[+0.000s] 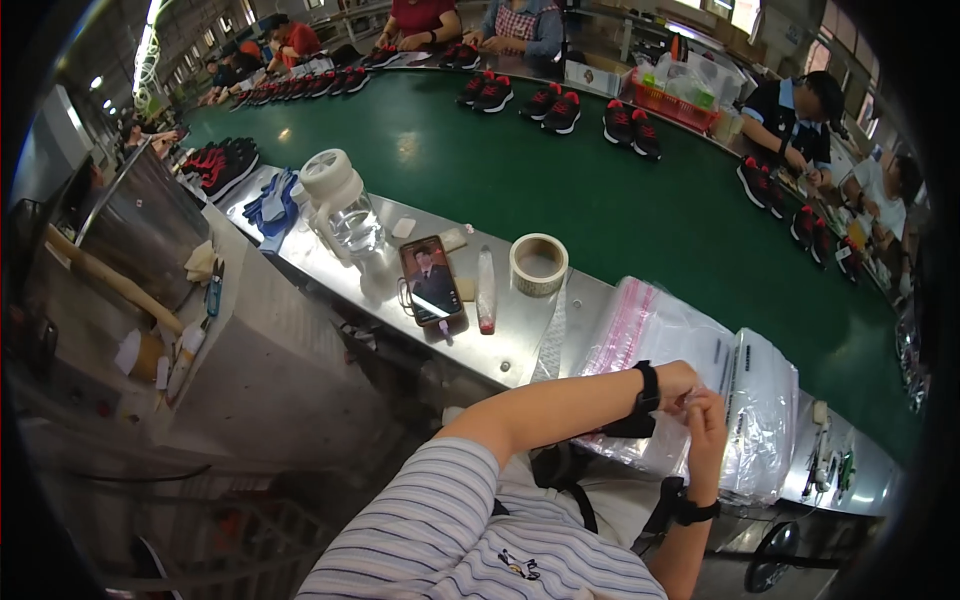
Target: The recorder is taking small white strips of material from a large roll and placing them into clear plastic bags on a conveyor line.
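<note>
Left hand [678,385] and right hand [708,415] meet over a stack of clear plastic bags [760,400] lying on the steel bench [520,330]; fingers of both pinched together on something small and pale, too small to make out; black straps on both wrists; a second bag pile with pink strip [640,320] just beside; tape roll [538,264], phone [432,282], clear water jug [345,210] further left on the bench; green conveyor [560,180] beyond carries black-and-red shoes [630,125].
</note>
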`<action>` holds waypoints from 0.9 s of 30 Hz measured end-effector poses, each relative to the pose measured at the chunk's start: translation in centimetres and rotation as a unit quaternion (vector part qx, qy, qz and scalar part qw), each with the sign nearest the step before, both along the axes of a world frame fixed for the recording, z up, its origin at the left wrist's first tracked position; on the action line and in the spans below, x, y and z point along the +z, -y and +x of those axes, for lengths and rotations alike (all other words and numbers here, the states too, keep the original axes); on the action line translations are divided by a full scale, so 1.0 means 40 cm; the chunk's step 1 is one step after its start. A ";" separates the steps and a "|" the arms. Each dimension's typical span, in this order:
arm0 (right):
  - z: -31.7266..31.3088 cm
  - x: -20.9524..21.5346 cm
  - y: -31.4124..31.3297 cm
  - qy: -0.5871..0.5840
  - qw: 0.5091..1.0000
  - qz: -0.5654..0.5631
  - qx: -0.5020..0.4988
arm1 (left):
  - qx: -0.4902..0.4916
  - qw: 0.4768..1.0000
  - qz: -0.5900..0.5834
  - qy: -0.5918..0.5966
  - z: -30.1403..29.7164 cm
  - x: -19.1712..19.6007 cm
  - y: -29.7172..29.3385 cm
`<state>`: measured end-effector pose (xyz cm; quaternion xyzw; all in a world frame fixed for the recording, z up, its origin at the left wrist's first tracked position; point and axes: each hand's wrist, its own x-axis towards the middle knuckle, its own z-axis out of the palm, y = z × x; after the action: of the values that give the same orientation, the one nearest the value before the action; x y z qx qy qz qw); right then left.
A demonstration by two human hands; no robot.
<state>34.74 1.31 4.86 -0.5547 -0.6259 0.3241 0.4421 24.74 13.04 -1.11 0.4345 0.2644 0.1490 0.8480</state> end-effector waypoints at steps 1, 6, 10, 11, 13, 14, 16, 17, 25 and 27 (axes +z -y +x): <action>-0.011 0.003 0.010 0.035 0.999 0.020 0.016 | 0.016 0.990 -0.130 0.059 -0.014 -0.020 -0.002; -0.083 0.022 0.081 0.170 0.979 0.101 0.045 | -0.013 0.977 -0.209 0.047 -0.167 0.059 0.050; -0.119 -0.010 0.068 0.341 0.925 0.163 0.043 | 0.059 0.986 -0.153 0.033 -0.303 0.100 0.138; -0.118 -0.026 0.064 0.343 0.926 0.153 0.039 | 0.083 0.983 -0.152 0.053 -0.344 0.121 0.167; -0.126 -0.031 0.059 0.341 0.928 0.141 0.036 | 0.134 0.976 -0.158 0.074 -0.425 0.127 0.225; -0.140 -0.023 0.051 0.331 0.933 0.138 0.022 | 0.159 0.971 -0.163 0.076 -0.461 0.121 0.254; -0.162 -0.018 0.033 0.313 0.940 0.133 0.013 | 0.214 0.962 -0.168 0.026 -0.535 0.080 0.322; -0.156 -0.022 0.023 0.311 0.943 0.119 0.022 | 0.239 0.955 -0.171 -0.032 -0.558 0.075 0.348; 0.019 0.003 -0.023 -0.217 0.955 -0.126 -0.158 | 0.345 0.918 -0.101 -0.165 -0.604 -0.102 0.387; 0.065 0.025 -0.020 -0.215 0.950 -0.092 -0.206 | 0.298 0.936 -0.034 -0.182 -0.591 -0.127 0.369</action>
<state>37.36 2.13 5.84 -0.6269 -0.3556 0.3936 0.5706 1.11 -1.73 -6.20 0.3265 0.5366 0.3041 0.7162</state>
